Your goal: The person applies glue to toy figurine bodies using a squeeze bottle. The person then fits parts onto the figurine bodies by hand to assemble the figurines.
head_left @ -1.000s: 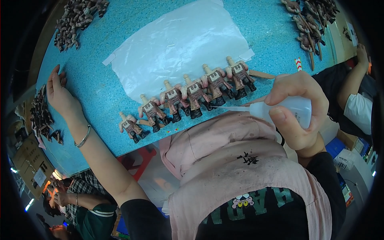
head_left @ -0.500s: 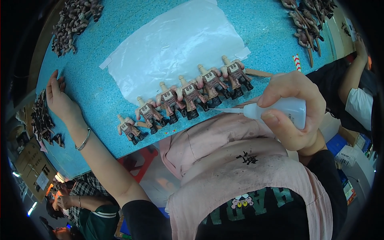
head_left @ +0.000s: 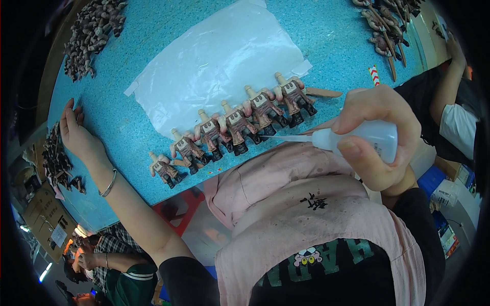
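In my right hand (head_left: 388, 137) is a white squeeze bottle (head_left: 372, 138) with a long thin nozzle. It lies nearly level, its tip pointing left close to the dark boots of a middle figure; whether it touches cannot be told. Several headless figures (head_left: 236, 125) in brown and pinkish clothing lie in a slanting row along the near table edge. My left hand (head_left: 79, 132) is held out at the far left with its fingers extended, beside a pile of small dark parts (head_left: 56, 153). It shows no object in its grasp.
A white plastic sheet (head_left: 214, 66) is taped to the blue speckled table (head_left: 122, 122). Piles of figure parts (head_left: 92, 41) and brown figures with sticks (head_left: 385, 30) lie at the far corners. A flat brown stick (head_left: 322, 92) rests by the row's right end. Other people sit at both sides.
The row of figures and the sheet appear slightly further left in view. My right hand and the bottle have shifted a little right, and the left hand stays beside the dark pile.
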The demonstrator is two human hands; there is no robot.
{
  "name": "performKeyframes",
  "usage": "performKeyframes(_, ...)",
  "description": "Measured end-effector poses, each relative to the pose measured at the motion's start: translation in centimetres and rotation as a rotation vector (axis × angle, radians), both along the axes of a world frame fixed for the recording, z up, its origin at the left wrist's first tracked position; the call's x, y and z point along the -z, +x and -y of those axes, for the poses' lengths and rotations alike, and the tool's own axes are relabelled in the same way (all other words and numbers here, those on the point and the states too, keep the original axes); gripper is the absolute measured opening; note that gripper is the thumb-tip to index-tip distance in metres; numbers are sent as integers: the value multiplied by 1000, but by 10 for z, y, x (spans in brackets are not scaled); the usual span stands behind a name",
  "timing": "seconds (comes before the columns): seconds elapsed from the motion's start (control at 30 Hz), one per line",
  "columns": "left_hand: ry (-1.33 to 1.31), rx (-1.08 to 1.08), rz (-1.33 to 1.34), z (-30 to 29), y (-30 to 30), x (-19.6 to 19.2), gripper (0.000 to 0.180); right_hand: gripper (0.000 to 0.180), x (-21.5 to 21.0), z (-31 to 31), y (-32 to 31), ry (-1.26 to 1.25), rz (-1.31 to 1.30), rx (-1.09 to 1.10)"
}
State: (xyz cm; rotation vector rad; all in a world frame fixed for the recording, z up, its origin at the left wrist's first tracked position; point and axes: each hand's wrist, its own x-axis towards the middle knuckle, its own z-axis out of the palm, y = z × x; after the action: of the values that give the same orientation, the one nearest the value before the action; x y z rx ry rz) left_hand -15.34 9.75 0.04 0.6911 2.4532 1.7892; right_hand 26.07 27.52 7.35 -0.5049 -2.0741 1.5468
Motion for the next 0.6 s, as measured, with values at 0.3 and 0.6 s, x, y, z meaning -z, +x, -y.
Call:
performKeyframes(0.3, 19, 5, -17, 1, 5, -3, 25, 27, -3, -4, 21, -3, 64, 187)
performKeyframes(0.6, 40, 6, -2, -5, 4, 5, 24, 24, 5, -6, 20, -8, 80, 163)
